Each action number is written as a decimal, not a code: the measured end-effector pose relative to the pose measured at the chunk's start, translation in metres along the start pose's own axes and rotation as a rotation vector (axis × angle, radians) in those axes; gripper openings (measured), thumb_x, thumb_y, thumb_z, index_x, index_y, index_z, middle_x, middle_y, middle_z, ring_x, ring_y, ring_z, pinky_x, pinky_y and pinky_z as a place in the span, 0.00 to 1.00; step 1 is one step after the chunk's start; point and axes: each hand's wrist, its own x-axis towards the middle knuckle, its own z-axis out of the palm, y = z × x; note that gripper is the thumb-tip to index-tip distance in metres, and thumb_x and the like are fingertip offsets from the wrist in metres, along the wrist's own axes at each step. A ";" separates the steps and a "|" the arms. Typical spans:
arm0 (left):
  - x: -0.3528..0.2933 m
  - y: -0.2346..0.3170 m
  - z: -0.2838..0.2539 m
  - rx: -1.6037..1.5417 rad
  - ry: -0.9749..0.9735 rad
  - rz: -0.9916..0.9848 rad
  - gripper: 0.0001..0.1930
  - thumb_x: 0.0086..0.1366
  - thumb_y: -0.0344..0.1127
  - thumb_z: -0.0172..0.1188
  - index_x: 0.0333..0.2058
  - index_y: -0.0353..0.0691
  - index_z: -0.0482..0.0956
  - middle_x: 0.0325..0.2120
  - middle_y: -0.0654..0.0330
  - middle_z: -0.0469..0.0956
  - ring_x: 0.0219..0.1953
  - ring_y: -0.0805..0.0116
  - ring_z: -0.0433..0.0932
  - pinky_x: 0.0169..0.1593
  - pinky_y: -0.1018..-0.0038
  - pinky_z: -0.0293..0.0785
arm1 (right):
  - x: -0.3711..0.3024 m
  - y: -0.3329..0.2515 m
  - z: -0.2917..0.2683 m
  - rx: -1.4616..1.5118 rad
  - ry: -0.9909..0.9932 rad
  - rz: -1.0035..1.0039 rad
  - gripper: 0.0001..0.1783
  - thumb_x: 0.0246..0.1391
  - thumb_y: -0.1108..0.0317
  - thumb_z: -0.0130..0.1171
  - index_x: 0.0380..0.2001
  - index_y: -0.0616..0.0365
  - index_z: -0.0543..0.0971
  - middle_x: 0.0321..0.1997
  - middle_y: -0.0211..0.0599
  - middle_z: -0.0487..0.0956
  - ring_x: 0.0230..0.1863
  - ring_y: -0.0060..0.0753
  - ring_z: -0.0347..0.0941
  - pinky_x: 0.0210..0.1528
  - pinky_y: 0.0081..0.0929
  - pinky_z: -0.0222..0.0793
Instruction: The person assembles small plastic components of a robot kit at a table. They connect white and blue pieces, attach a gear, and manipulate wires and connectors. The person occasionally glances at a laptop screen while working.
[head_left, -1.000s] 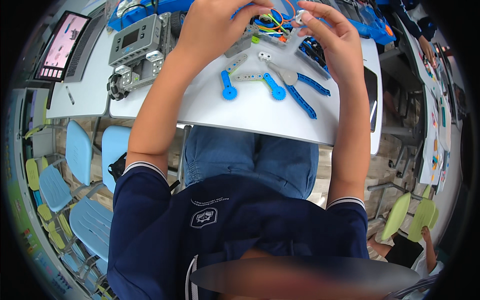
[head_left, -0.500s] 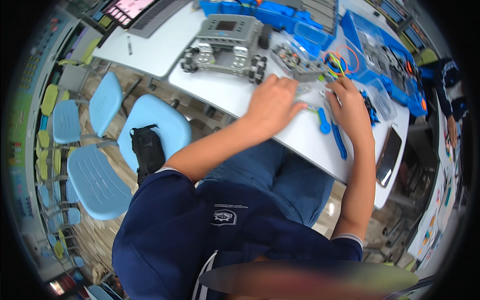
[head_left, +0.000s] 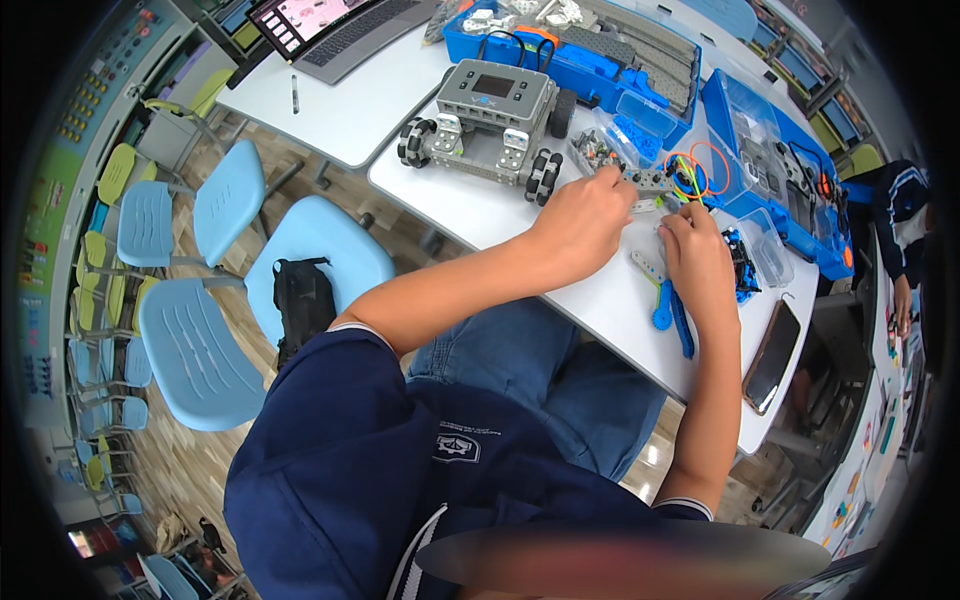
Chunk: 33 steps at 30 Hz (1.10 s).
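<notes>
Head view: wearer's two hands (head_left: 583, 232) (head_left: 699, 262), one blue gear (head_left: 662, 319), one wheeled robot (head_left: 497, 103).

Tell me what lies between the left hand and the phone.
In the head view, from the left hand toward the phone: a grey beam, a blue gear piece, a blue handle, then the right hand at its wrist.

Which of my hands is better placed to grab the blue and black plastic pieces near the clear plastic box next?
Probably the right hand: it is beside the blue and black plastic pieces. The left hand is farther away, nearer the grey wheeled robot, with the right in between.
</notes>
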 end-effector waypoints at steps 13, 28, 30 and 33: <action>0.095 0.023 0.021 -1.392 -0.820 0.231 0.15 0.66 0.34 0.65 0.47 0.36 0.74 0.43 0.48 0.82 0.44 0.65 0.82 0.42 0.69 0.81 | -0.012 0.017 0.011 0.031 0.153 -0.129 0.12 0.55 0.70 0.63 0.43 0.60 0.81 0.46 0.53 0.81 0.52 0.54 0.77 0.52 0.45 0.72; 0.071 0.017 0.030 -1.787 -1.025 0.166 0.17 0.68 0.37 0.64 0.49 0.31 0.76 0.38 0.55 0.81 0.36 0.69 0.81 0.43 0.72 0.79 | -0.033 0.033 0.004 0.395 -0.176 0.461 0.19 0.56 0.71 0.57 0.52 0.61 0.74 0.45 0.39 0.79 0.45 0.32 0.77 0.44 0.28 0.74; 0.069 0.019 0.025 -1.849 -0.970 0.162 0.16 0.70 0.35 0.60 0.51 0.33 0.73 0.38 0.56 0.78 0.32 0.70 0.80 0.38 0.70 0.79 | -0.026 0.031 -0.009 0.495 -0.108 0.524 0.19 0.55 0.70 0.58 0.51 0.62 0.74 0.43 0.41 0.79 0.46 0.35 0.77 0.48 0.28 0.73; 0.070 0.021 0.020 -1.878 -0.879 0.130 0.15 0.73 0.36 0.56 0.52 0.35 0.71 0.36 0.57 0.77 0.26 0.73 0.77 0.32 0.70 0.79 | -0.012 0.029 -0.022 0.471 0.071 0.388 0.18 0.58 0.73 0.57 0.50 0.68 0.73 0.40 0.39 0.80 0.42 0.29 0.78 0.43 0.23 0.73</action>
